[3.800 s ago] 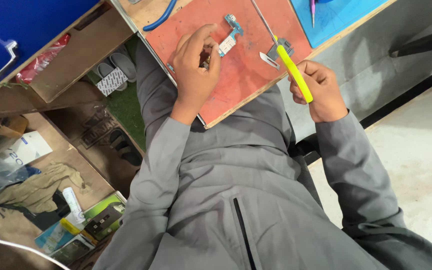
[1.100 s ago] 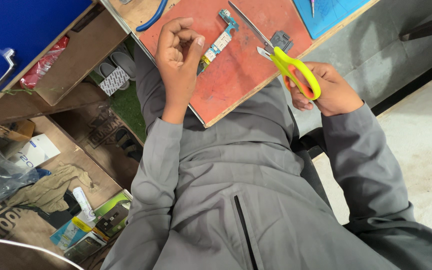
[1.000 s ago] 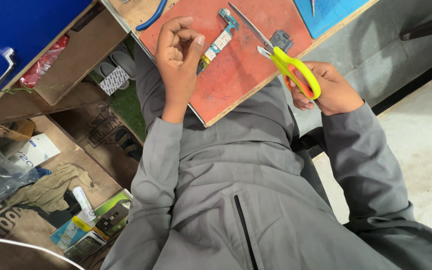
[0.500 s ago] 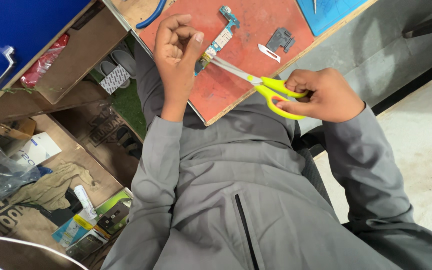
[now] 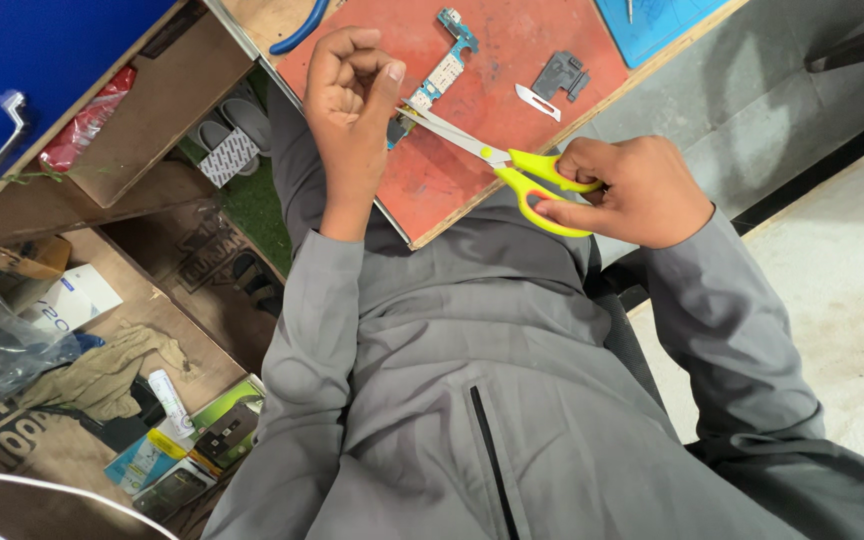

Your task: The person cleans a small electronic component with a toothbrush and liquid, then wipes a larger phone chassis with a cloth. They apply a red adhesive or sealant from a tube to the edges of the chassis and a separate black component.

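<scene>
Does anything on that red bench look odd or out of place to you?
Yes: the right hand points yellow-handled scissors at a bare circuit board, an unusual tool for electronics. The left hand pinches beside the blade tips. A loose metal piece lies nearby.

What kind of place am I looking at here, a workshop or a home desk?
Most likely a small electronics repair bench. A bare phone circuit board lies on a red work mat with small metal parts beside it, the right hand holds yellow-handled scissors, and blue-handled pliers lie at the bench edge.
</scene>
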